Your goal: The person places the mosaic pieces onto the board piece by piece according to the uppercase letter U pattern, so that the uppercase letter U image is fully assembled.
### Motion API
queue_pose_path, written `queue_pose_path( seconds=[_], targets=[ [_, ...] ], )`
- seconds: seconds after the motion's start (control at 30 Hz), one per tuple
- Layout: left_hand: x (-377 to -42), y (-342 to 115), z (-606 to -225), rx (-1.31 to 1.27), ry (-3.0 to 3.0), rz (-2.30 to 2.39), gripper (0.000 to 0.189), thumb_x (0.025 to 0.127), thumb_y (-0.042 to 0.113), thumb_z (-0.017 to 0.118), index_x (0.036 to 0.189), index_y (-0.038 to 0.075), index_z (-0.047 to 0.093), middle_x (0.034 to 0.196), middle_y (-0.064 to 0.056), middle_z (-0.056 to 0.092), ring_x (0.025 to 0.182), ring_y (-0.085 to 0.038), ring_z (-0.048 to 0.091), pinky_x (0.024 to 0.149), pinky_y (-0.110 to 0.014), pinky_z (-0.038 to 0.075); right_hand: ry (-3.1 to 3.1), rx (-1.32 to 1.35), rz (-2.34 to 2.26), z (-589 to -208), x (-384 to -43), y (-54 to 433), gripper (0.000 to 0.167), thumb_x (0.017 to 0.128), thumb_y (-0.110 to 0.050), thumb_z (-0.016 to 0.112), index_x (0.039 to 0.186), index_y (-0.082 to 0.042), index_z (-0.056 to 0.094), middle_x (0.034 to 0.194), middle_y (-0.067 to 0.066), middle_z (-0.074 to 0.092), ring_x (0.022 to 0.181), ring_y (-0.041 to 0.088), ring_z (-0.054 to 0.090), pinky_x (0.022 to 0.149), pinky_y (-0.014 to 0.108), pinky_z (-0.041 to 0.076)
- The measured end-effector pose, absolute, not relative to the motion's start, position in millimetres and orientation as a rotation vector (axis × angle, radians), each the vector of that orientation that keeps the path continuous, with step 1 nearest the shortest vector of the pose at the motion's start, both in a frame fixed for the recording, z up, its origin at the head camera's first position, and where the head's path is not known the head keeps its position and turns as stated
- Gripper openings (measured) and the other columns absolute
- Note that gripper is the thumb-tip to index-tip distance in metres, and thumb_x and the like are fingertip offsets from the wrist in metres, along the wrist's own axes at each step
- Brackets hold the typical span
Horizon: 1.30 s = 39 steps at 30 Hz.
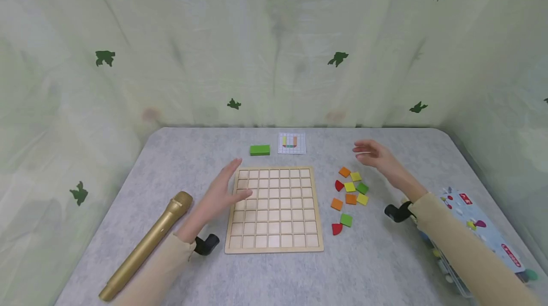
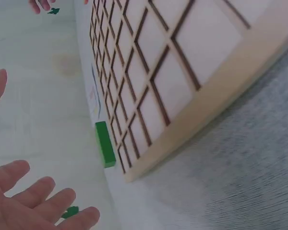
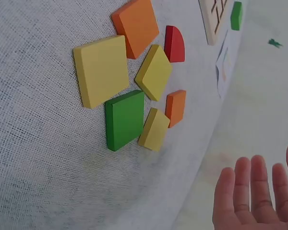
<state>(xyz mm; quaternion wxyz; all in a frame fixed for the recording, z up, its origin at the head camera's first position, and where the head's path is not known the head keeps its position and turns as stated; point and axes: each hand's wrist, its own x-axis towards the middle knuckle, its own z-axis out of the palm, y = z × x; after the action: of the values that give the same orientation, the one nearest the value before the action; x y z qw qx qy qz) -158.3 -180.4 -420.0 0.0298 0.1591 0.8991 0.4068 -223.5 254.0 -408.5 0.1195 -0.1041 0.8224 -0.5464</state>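
Note:
My left hand (image 1: pixel 220 191) is held over the left edge of a wooden grid board (image 1: pixel 276 250), thumb and fingers spread, holding nothing. In the left wrist view, the fingers (image 2: pixel 48 199) reach past a green block (image 2: pixel 104 143) near the board's corner. On the right, my right hand (image 1: pixel 378 158) hovers beyond a loose group of flat tiles with its fingers relaxed and nothing in them. Among these are a yellow tile (image 3: pixel 103 72), a green tile (image 3: pixel 125 120), an orange tile (image 3: pixel 137 26) and a red quarter-round piece (image 3: pixel 174 44).
Behind the board, a small card (image 1: pixel 292 143) with a coloured U-shaped pattern lies beside the green block. A gold microphone (image 1: pixel 145 246) rests at the left. Under the right forearm sits a box with a printed blue lid (image 1: pixel 485 230). A patterned curtain (image 1: pixel 274 49) hangs behind the table.

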Motion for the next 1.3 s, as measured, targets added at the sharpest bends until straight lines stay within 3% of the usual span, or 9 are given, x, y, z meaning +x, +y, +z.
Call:
queue_pose_path(
  seconds=[0.3,0.57,0.7,0.93,1.07,1.3],
  targets=[
    [-148.0,-193.6,-447.8,0.431,2.660,1.266,0.083,0.086,0.017,0.073,0.150,-0.002,0.023,0.153,-0.022,0.023,0.140,-0.039,0.018,0.112,-0.054,0.016,2.224,-0.108,-1.643,-413.2,-232.7,263.9,0.042,0.100,-0.004,0.045,0.138,0.011,0.034,0.139,0.028,0.039,0.126,0.042,0.039,0.105,0.044,0.037],
    [-142.2,-206.8,-462.0,0.568,2.650,1.097,0.074,0.090,0.011,0.066,0.148,-0.006,0.024,0.152,-0.026,0.023,0.140,-0.044,0.010,0.112,-0.056,0.013,2.205,-0.014,-1.606,-418.8,-236.8,262.6,0.041,0.099,0.000,0.041,0.137,0.013,0.034,0.140,0.031,0.037,0.125,0.043,0.039,0.108,0.051,0.031],
    [-140.1,-207.9,-462.8,0.640,2.692,1.013,0.069,0.091,0.005,0.062,0.148,-0.007,0.025,0.152,-0.026,0.023,0.140,-0.046,0.013,0.111,-0.057,0.015,2.223,0.060,-1.579,-426.2,-240.1,259.5,0.040,0.097,0.001,0.042,0.135,0.012,0.038,0.139,0.030,0.039,0.124,0.041,0.040,0.108,0.051,0.031],
    [-136.2,-210.3,-460.0,0.672,2.720,0.919,0.067,0.093,0.007,0.060,0.147,-0.008,0.024,0.154,-0.023,0.021,0.140,-0.045,0.013,0.111,-0.058,0.013,2.243,0.153,-1.510,-430.2,-242.0,252.1,0.039,0.095,0.001,0.048,0.133,0.010,0.044,0.138,0.027,0.043,0.123,0.038,0.041,0.107,0.050,0.033],
    [-134.5,-211.5,-458.6,0.692,2.721,0.926,0.066,0.093,0.007,0.059,0.147,-0.010,0.024,0.153,-0.025,0.021,0.139,-0.047,0.013,0.111,-0.059,0.012,2.272,0.175,-1.441,-432.6,-242.5,252.4,0.038,0.093,0.002,0.051,0.131,0.009,0.048,0.135,0.026,0.048,0.116,0.035,0.047,0.103,0.048,0.037],
    [-135.5,-213.2,-460.9,0.703,2.686,0.939,0.066,0.095,0.010,0.058,0.146,-0.012,0.021,0.154,-0.026,0.015,0.139,-0.047,0.009,0.111,-0.060,0.008,2.378,0.201,-1.276,-440.8,-243.1,251.9,0.034,0.088,0.004,0.055,0.122,0.006,0.059,0.123,0.020,0.059,0.095,0.027,0.051,0.082,0.034,0.045]
  ],
)
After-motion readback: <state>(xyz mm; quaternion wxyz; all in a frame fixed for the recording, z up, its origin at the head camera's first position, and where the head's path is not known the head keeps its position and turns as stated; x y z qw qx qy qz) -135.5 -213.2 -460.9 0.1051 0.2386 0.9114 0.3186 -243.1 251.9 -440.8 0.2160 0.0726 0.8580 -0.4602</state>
